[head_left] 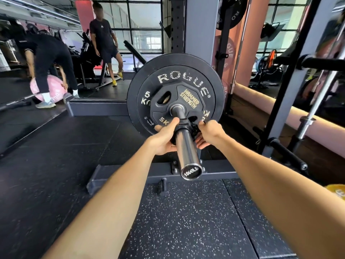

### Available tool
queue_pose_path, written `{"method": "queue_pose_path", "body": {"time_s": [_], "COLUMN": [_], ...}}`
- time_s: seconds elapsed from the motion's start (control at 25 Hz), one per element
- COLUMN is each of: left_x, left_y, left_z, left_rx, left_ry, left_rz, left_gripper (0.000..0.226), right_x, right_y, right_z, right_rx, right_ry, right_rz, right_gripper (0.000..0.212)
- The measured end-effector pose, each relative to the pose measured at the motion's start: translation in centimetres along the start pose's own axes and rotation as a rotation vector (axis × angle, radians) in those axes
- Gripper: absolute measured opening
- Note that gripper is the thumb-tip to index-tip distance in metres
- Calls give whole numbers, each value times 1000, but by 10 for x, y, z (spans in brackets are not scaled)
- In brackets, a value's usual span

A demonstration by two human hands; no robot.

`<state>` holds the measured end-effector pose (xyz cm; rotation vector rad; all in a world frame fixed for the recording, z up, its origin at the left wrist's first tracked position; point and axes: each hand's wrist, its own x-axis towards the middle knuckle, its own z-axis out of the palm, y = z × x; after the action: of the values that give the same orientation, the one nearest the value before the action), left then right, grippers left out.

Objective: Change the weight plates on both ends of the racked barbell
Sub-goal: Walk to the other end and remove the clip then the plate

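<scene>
Two plates sit stacked on the near end of the racked bar point(187, 154): a big black Rogue plate point(149, 86) behind, and a small Hammer Strength plate point(186, 98) pressed flat against its face. Both hands are on a black collar point(183, 126) that rings the sleeve just this side of the small plate. The left hand point(164, 139) wraps it from the left, thumb laid over the top. The right hand point(209, 133) pinches the collar's lever between thumb and fingertips on the right side. The bar's end cap points toward the person's chest, above a speckled mat point(186, 221). Beyond the rack upright point(201, 25), another person point(50, 58) bends over a pink plate point(56, 86) on the floor, and a third point(104, 40) stands by the window.
</scene>
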<state>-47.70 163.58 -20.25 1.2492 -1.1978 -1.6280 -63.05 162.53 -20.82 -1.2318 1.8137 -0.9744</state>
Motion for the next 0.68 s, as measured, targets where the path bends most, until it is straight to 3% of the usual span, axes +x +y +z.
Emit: {"method": "queue_pose_path", "body": {"time_s": [0.48, 0.68], "left_x": [-103, -137], "left_y": [-36, -48], "left_z": [4, 6], "left_rx": [2, -51], "left_ry": [-184, -201], "left_rz": [-2, -37], "left_gripper": [45, 34], "right_x": [-116, -163], "right_y": [24, 33], "right_z": [-5, -10], "right_rx": [22, 9], "right_ry": [23, 44], "right_rz": [0, -13], "right_gripper": [64, 63]}}
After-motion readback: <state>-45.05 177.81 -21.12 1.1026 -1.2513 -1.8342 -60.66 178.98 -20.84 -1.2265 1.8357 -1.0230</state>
